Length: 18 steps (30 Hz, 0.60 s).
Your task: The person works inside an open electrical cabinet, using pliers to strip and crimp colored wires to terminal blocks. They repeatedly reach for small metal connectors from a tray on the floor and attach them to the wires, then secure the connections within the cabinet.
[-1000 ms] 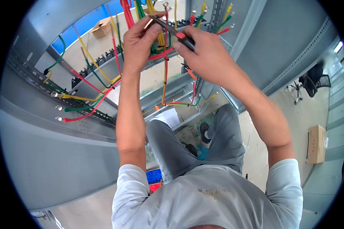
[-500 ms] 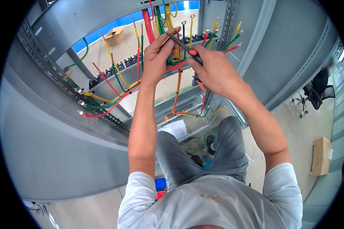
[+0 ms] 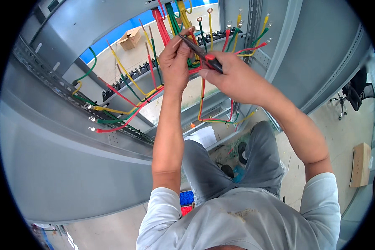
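Note:
My right hand (image 3: 241, 81) is wrapped round the red-and-black handles of a pair of long-nose pliers (image 3: 192, 45). The dark jaws point up and left, with their tip at the fingers of my left hand (image 3: 175, 68). That hand is closed in a pinch on the upper end of a red wire (image 3: 193, 36), where a bit of copper shows. My fingers partly hide this end, and whether the jaws grip it I cannot tell. Behind both hands drops a thick bundle of red wires (image 3: 160, 27), beside green wires (image 3: 173, 24) and yellow ones.
A grey metal cabinet frame (image 3: 91, 21) surrounds the work. Wires with stripped copper ends (image 3: 149, 49) stand up on the left; lugged wires (image 3: 267, 41) stick out right. Black terminal holders (image 3: 143, 68) line a crossbar. Beyond are a cardboard box (image 3: 130, 38) and an office chair (image 3: 354, 98).
The whole view has shifted a little, so the cabinet and my legs sit further right. My hands keep their hold, and the pliers' tip stays at my left fingers.

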Each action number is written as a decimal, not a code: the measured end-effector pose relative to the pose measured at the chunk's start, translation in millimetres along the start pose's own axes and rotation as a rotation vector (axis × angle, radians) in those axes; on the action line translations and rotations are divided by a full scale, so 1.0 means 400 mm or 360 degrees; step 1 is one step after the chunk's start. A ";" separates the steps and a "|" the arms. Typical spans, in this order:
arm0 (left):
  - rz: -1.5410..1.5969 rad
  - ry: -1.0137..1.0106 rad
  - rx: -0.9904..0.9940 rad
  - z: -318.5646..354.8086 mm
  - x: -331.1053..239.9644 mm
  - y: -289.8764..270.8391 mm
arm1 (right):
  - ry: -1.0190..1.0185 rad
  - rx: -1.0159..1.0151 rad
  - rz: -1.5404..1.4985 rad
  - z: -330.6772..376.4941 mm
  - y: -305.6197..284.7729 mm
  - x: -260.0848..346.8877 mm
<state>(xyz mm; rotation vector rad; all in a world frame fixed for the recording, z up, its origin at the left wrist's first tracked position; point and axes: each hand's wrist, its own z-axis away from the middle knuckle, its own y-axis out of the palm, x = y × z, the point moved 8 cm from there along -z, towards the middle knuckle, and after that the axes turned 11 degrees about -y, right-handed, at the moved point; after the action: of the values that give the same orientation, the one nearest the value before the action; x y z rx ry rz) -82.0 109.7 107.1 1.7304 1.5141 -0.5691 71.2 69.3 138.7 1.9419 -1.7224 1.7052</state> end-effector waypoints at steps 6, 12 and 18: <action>0.0041 0.0075 -0.0020 0.003 -0.018 0.002 | 0.0446 0.0306 -0.1493 0.014 0.112 -0.027; -0.0026 0.0013 -0.0101 0.009 -0.021 0.000 | 0.0329 0.0260 -0.1164 0.002 0.082 -0.036; 0.0035 0.0040 -0.0059 0.010 -0.020 0.008 | 0.0349 0.0316 -0.1017 0.011 0.047 -0.020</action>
<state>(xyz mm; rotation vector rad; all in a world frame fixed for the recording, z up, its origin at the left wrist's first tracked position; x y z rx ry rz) -80.0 101.4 111.3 1.7299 1.5120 -0.5066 62.5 65.0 120.3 1.9786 -0.7588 1.7755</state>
